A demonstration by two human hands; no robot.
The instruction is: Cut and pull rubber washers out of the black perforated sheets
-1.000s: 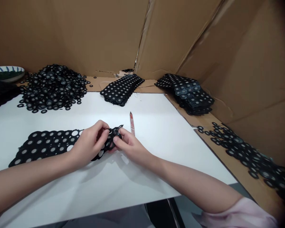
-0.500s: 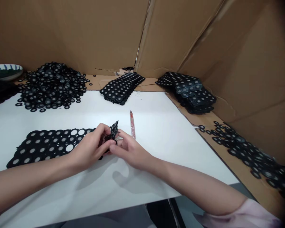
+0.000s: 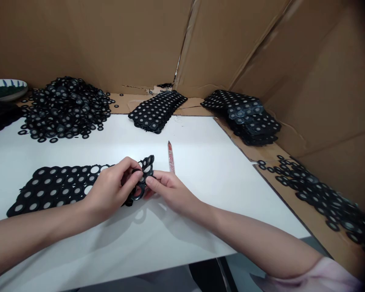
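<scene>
A black sheet of joined rings with grey centres (image 3: 54, 186) lies on the white table (image 3: 200, 162), several of its holes punched out. My left hand (image 3: 112, 190) pinches the sheet's raised right end. My right hand (image 3: 167, 190) meets it from the right, fingertips closed on the same end, where a ring (image 3: 137, 193) hangs at the edge. Both hands are closed on the sheet.
A red pen-like tool (image 3: 170, 157) lies just beyond my right hand. A heap of loose black rings (image 3: 63, 107) sits back left beside a patterned bowl (image 3: 6, 87). Stacks of ring sheets (image 3: 158, 110) (image 3: 243, 115) lie at the back. More rings (image 3: 319, 194) litter the cardboard at right.
The sheet's right end has been turned and lifted between my fingers, then laid lower again. My hands stayed in the same spot and a ring now hangs at the edge.
</scene>
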